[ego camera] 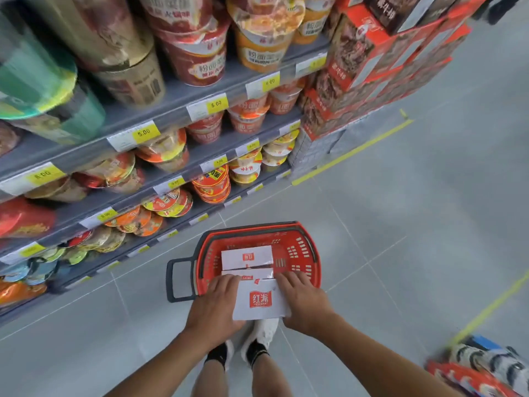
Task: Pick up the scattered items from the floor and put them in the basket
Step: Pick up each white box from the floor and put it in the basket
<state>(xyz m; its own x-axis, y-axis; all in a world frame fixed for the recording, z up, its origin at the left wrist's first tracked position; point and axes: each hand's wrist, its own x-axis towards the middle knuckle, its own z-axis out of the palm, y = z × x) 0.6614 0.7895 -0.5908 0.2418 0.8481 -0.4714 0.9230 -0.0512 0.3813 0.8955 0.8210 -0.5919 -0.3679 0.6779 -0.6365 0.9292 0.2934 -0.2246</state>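
Head camera, supermarket aisle: on my remote feed, the left hand (213, 306) and right hand (305, 303) hold a white box (259, 300) with a red label between them. The left fingers (226, 282) are wrapped over its left edge and the right fingers (292, 279) over its right edge, so both sets of fingers are closed on the box. I see it raised off the floor (400, 224), its far end over the near rim of the red basket (300, 247), which stands on the grey tiles just beyond the fingertips. Two more boxes lie in the basket: the nearer box (247, 273) directly ahead of the left fingers, partly under the held one, and the farther box (246, 257) just past it. A black handle (171, 282) juts from the basket, left of the left fingers. Below the wrists I make out white shoes (263, 333) and dark socks. Shelves (171, 110) of instant noodle cups (200, 61) with yellow price tags (216, 104) run along the left, well beyond the fingers; stacked red cartons (372, 53) stand at the shelf end, and a yellow tape line (352, 151) crosses the floor further out
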